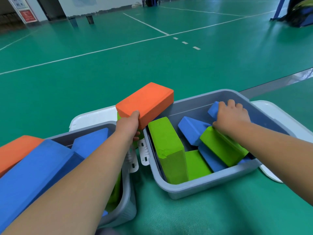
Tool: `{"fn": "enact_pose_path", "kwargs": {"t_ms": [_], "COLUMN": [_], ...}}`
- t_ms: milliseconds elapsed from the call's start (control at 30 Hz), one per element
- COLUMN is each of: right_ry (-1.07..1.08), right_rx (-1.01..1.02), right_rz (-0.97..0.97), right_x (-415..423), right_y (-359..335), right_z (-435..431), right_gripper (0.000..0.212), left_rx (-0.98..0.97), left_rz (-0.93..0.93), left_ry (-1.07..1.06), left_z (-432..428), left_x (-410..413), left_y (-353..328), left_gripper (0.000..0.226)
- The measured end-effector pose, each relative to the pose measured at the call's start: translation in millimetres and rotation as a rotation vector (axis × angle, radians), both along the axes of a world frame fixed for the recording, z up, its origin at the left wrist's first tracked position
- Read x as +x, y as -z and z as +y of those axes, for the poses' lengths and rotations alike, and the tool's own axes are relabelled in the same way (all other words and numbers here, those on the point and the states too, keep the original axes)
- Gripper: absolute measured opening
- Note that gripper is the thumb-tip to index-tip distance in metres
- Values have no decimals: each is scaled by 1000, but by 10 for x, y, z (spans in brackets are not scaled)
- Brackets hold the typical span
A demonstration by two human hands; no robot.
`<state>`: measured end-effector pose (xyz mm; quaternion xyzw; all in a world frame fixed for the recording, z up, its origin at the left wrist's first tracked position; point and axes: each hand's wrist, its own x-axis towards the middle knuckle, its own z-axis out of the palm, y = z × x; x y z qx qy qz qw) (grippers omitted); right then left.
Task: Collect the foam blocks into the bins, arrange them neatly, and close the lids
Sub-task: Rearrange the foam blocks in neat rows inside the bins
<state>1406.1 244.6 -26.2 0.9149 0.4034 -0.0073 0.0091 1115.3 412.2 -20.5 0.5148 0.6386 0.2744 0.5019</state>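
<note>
Near the frame's centre, the left hand (pixel 129 124) grips an orange foam block (pixel 147 100), thumb on top and fingers curled beneath it, over the gap between the left bin (pixel 127 192) and the right bin (pixel 203 187). At right, the right hand (pixel 231 116) curls its fingers over a blue block (pixel 213 109) inside the right bin.

I see a sports hall: a green floor (pixel 101 68) crossed by white court lines (pixel 145 23), with three short dashes (pixel 185 42). A grey metal strip (pixel 279 80) cuts across the floor at right. Along the far white wall (pixel 105 4) stand two dark containers (pixel 90 19); a red sign (pixel 28 15) sits at left. At far right, a blue post (pixel 280 7) rises beside a dark bag (pixel 299 16).
</note>
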Motion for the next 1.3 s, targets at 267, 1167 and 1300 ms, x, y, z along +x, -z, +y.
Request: {"fn": "enact_pose_path", "kwargs": {"t_ms": [267,1167,1300], "right_ry": [141,24,-158], "right_rx": [-8,21,196], "right_rz": [135,15,-77], "right_x": [269,181,-12], "right_y": [160,-239,-432], "right_z": [-55,-48,131], "right_gripper": [79,60,52], "left_rx": [86,322,316], "left_rz": [109,647,437], "left_ry": [-43,520,481], "left_z": [-27,-9,-11], "left_x": [-35,-220,-208], "left_y": [-111,95,64], "left_gripper": [75,59,39]}}
